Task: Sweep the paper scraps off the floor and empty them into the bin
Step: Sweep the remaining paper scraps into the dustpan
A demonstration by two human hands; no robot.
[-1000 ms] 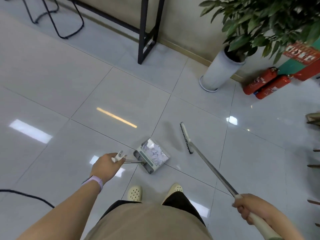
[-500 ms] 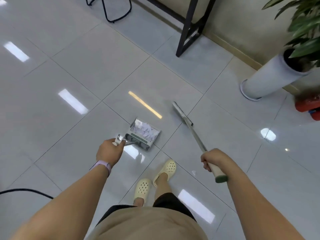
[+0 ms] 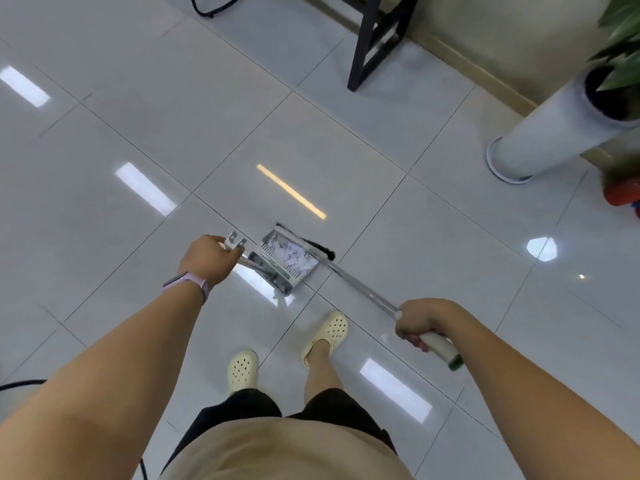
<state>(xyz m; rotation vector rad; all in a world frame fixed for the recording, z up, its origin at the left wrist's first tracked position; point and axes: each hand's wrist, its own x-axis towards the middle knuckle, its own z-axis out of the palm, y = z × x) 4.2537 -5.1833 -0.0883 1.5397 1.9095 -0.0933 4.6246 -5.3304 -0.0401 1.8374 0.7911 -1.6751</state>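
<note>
Left hand (image 3: 207, 259) grips dustpan (image 3: 289, 263), right hand (image 3: 424, 322) grips broom (image 3: 360, 289); open floor (image 3: 173, 116) ahead.

We stand on the tiled floor (image 3: 173, 116) with our feet at six o'clock. Just ahead, at twelve, sits the dustpan (image 3: 285, 263), with the paper scraps (image 3: 289, 252) lying in it. Our left hand (image 3: 207, 259) grips its handle at ten o'clock. The broom (image 3: 360, 289) runs from our right hand (image 3: 420, 322) at four o'clock up to the dustpan's far edge, touching it. A planter (image 3: 554, 129) stands at two o'clock, a table leg (image 3: 363, 43) at one, and a cable (image 3: 20, 384) lies at eight.
</note>
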